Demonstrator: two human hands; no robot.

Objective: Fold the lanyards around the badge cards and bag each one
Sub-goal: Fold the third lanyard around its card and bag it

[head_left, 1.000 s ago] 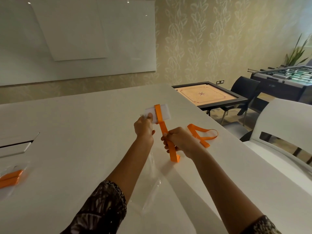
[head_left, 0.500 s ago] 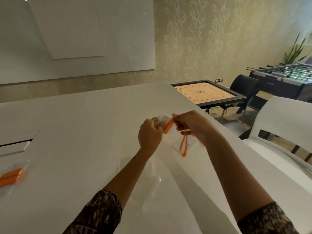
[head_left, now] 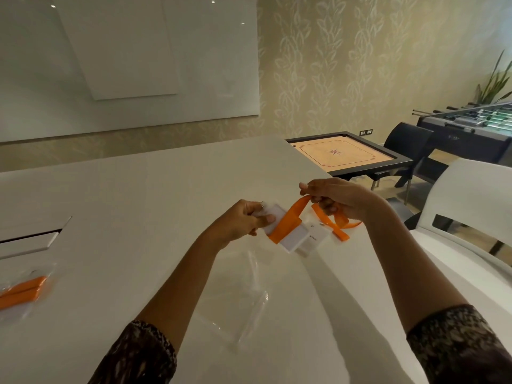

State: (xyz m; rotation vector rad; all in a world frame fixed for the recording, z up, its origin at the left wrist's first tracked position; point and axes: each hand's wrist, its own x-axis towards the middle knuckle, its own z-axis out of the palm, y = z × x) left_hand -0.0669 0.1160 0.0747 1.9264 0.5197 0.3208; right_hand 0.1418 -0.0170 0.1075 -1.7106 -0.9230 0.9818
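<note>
The left hand (head_left: 242,220) pinches one end of the white rectangular plastic badge card (head_left: 294,239) between thumb and curled fingers. It holds the card clear of the table so the strap can pass around it. The right hand (head_left: 343,198), fingers curled, grips the flat orange fabric lanyard (head_left: 286,223). One turn crosses the card, and the slack hangs below that hand. A clear plastic bag (head_left: 243,300) lies flat on the white table (head_left: 138,203) between the forearms, ready for loading. A bagged orange lanyard (head_left: 20,293) lies far left, apparently finished.
</note>
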